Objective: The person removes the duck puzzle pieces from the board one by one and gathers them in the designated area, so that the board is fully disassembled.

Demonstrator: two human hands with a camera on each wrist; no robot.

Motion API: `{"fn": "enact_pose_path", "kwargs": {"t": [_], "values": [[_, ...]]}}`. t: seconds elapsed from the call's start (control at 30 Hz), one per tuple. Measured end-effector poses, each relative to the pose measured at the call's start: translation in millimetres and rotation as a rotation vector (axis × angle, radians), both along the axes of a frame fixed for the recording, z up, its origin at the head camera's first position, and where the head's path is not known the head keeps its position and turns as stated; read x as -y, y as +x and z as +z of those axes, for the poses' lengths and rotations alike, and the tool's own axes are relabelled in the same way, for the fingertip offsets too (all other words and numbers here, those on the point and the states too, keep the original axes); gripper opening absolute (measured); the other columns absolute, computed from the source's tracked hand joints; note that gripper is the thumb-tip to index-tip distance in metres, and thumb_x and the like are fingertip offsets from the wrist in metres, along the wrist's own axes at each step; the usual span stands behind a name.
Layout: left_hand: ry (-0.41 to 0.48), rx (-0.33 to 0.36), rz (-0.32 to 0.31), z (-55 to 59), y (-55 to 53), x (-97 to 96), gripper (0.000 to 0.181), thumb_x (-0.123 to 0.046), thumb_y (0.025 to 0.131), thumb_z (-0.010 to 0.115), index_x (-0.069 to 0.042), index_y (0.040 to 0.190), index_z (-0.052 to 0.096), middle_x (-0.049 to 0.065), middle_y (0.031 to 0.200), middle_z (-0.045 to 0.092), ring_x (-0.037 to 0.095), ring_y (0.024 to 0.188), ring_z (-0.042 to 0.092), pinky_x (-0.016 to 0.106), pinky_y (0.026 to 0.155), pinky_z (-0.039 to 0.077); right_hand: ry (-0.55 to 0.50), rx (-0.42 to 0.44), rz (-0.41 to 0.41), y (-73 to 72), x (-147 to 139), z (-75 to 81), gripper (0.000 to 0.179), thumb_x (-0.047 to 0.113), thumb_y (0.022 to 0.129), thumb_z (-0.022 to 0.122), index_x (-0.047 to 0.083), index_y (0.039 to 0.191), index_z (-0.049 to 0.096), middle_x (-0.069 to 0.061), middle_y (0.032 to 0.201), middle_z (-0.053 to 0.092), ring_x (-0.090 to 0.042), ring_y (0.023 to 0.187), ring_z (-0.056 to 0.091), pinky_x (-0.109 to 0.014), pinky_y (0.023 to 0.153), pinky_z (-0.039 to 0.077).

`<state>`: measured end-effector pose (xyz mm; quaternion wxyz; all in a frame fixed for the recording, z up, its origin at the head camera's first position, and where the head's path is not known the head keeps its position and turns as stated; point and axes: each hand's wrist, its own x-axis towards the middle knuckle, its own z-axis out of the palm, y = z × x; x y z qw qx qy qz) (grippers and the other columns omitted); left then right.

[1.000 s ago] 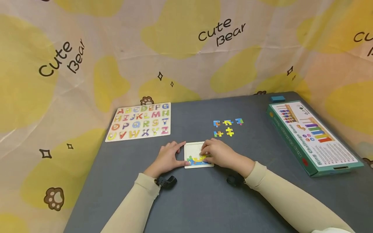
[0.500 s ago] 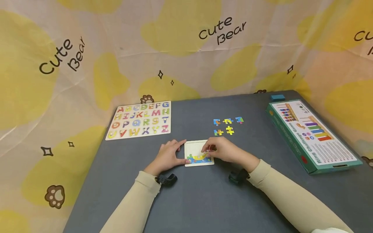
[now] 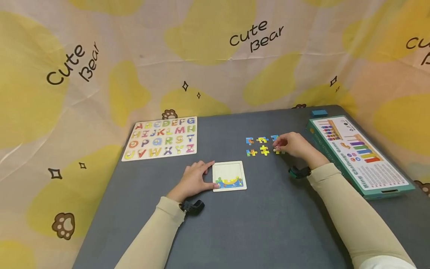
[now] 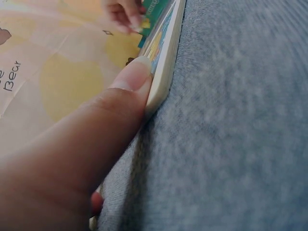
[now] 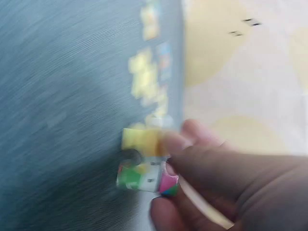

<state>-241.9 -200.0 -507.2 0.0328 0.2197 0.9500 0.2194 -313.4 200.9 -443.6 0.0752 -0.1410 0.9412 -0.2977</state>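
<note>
My left hand (image 3: pixel 193 180) holds the small white puzzle tray (image 3: pixel 228 165) at its left side, the index finger at the upper corner and the thumb (image 4: pixel 132 79) at the lower one. Blue, yellow and green puzzle pieces (image 3: pixel 231 183) fill the tray's lower part. To the right, my right hand (image 3: pixel 295 145) pinches a puzzle piece with green, white and pink on it (image 5: pixel 149 179), just above the table beside the loose puzzle pieces (image 3: pixel 264 150). Part of the rightmost blue piece (image 3: pixel 274 138) is hidden by the fingers. The right wrist view is blurred.
At the back left lies an alphabet board (image 3: pixel 161 140) with coloured letters. A green Ring Challenge Game box (image 3: pixel 362 153) takes up the right side, with a small blue block (image 3: pixel 319 113) behind it. A printed cloth (image 3: pixel 208 45) hangs along the back.
My right hand has left the tray, where it held a piece, and moved right and away to the loose pieces with a piece in its fingers. The left hand stays on the tray.
</note>
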Motion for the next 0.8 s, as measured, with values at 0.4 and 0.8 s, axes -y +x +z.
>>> {"fn": "enact_pose_path", "kwargs": {"t": [0.4,0.8], "values": [[0.002,0.009,0.0,1.7,-0.6,-0.3,0.096,-0.058,0.08,0.087,-0.015,0.157,0.051,-0.004,0.093,0.045,0.016,0.083,0.039,0.04,0.081,0.027,0.179,-0.129,0.06,8.9,-11.7,-16.7,0.026,0.004,0.098,0.073,-0.006,0.121,0.075,-0.019,0.11,0.062,-0.038,0.102,0.063,-0.055,0.09,0.051],[-0.002,0.02,0.001,3.1,1.0,-1.3,0.096,-0.058,0.081,0.086,-0.014,0.158,0.049,-0.003,0.094,0.045,0.017,0.084,0.04,0.041,0.082,0.028,0.147,-0.224,0.126,0.0,-14.8,-23.8,0.023,-0.006,0.096,0.071,-0.003,0.118,0.078,-0.018,0.109,0.062,-0.034,0.096,0.063,-0.052,0.086,0.052]]}}
